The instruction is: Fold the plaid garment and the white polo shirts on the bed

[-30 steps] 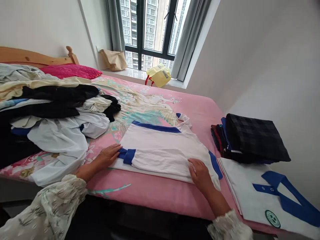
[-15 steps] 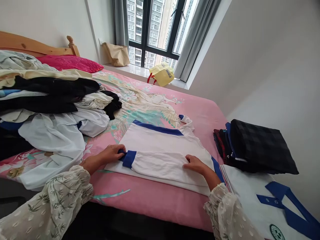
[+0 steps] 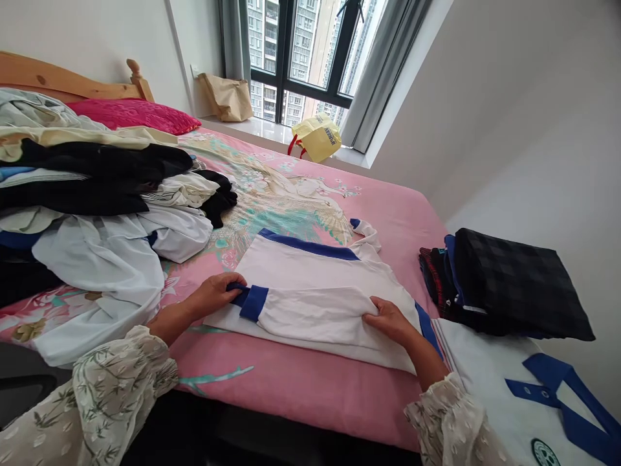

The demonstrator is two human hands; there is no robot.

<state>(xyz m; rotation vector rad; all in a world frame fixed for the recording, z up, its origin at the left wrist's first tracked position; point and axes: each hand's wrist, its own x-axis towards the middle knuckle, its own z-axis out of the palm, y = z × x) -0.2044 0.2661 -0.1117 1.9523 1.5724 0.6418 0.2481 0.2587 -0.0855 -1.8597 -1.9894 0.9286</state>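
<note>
A white long-sleeved shirt (image 3: 310, 265) with blue trim lies spread on the bed, its blue hem at the far left. One sleeve (image 3: 315, 317) is laid across the near side of the body, its blue cuff pointing left. My left hand (image 3: 220, 291) pinches the end of that cuff. Near the sleeve's shoulder end, my right hand (image 3: 388, 318) grips a fold of the white cloth between thumb and fingers. The other sleeve (image 3: 367, 236) lies crumpled beyond the shirt, its small blue cuff showing.
A large heap of loose clothes (image 3: 107, 239) covers the bed's left side. Dark folded clothes (image 3: 524, 285) are stacked at the right, beside a white polo shirt (image 3: 490, 369) with a blue collar. A yellow bag (image 3: 317, 137) and a brown paper bag (image 3: 227, 98) stand by the window.
My right hand has shifted slightly right and lifted the sleeve's cloth a little, pulling it tauter. My left hand keeps its hold on the cuff. The view has tilted slightly.
</note>
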